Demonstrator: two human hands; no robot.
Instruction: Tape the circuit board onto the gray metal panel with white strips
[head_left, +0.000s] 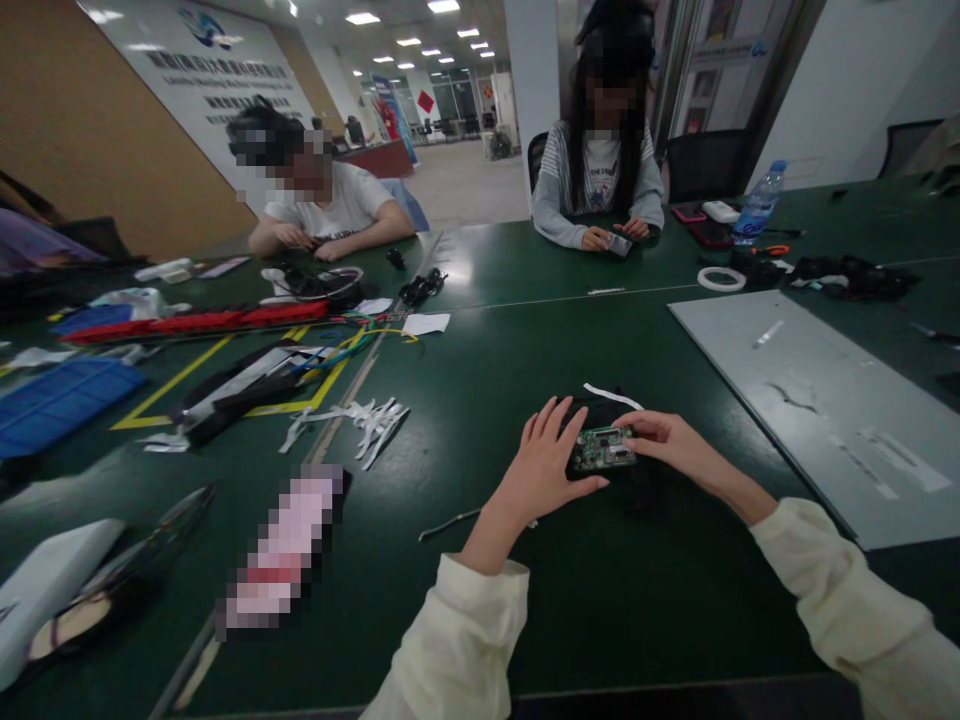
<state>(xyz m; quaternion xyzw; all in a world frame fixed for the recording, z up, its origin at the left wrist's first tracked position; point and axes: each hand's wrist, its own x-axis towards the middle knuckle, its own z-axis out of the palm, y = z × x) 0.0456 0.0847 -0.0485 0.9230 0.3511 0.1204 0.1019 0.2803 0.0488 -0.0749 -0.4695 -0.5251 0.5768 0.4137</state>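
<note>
The green circuit board [604, 449] lies between the person's hands above the table [517, 345]. The left hand [551, 452] is spread at its left end, thumb and fingers apart; the right hand [670, 443] pinches its right end. The board should prove light, stiff and fragile, its mounted parts easily harmed, so the bare edges look the safest hold.

The circuit board [602, 449] looks rough-faced, the tabletop [487, 360] smooth and glossy, the grey panel [817, 390] smooth, the bottle [757, 208] clear plastic, the sleeves [469, 640] matt cloth
</note>
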